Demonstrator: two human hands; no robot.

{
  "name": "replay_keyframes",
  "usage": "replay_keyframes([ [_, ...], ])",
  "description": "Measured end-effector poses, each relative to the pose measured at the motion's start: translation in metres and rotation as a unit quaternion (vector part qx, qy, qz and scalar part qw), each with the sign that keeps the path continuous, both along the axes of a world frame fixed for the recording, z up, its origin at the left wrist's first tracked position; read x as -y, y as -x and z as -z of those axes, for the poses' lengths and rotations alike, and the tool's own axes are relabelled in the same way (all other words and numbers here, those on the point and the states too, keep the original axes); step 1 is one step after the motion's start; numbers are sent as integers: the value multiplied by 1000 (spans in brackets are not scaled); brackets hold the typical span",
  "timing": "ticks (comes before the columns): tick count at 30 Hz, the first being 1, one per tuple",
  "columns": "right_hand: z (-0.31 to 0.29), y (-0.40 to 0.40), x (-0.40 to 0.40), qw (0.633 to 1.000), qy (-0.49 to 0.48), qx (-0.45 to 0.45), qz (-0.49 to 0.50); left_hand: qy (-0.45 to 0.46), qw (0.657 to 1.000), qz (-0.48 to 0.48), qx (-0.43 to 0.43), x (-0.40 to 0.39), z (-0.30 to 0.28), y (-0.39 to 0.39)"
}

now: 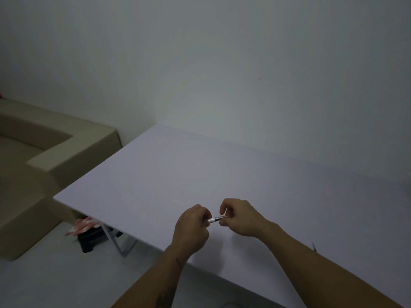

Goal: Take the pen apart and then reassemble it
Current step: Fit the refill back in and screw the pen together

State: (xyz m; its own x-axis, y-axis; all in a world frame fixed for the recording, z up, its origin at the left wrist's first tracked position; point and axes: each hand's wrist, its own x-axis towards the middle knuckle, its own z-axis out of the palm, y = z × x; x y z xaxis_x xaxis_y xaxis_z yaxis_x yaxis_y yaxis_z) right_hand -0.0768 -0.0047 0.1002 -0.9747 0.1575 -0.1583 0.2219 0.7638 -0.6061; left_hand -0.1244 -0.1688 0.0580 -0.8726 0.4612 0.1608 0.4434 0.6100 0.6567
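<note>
A slim pen (216,218), silvery with a darker section toward the right, is held level just above the white table (178,174). My left hand (192,227) grips its left end in a closed fist. My right hand (239,216) pinches its right end between thumb and fingers. Only a short middle stretch of the pen shows between the two hands; both ends are hidden by fingers. I cannot tell whether the pen is in one piece or partly separated.
A small dark thin object (314,246) lies on the table beside my right forearm. A beige sofa (44,156) stands to the left. Under the table's left edge are a black box (91,241) and pink-white fabric (82,226). A plain wall lies behind.
</note>
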Motion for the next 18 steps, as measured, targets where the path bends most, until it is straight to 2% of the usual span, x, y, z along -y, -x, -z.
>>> replay_keyframes([
  [8, -1, -1, -3, 999, -38, 6, -8, -5, 1000, 4, -6, -6, 1, -4],
  [14, -2, -6, -17, 1000, -1, 2, -6, 4, 1000, -5, -2, -17, 2, -4],
  [18, 0, -4, -31, 999, -36, 1, -12, 11, 1000, -6, 1, -31, 5, -6],
])
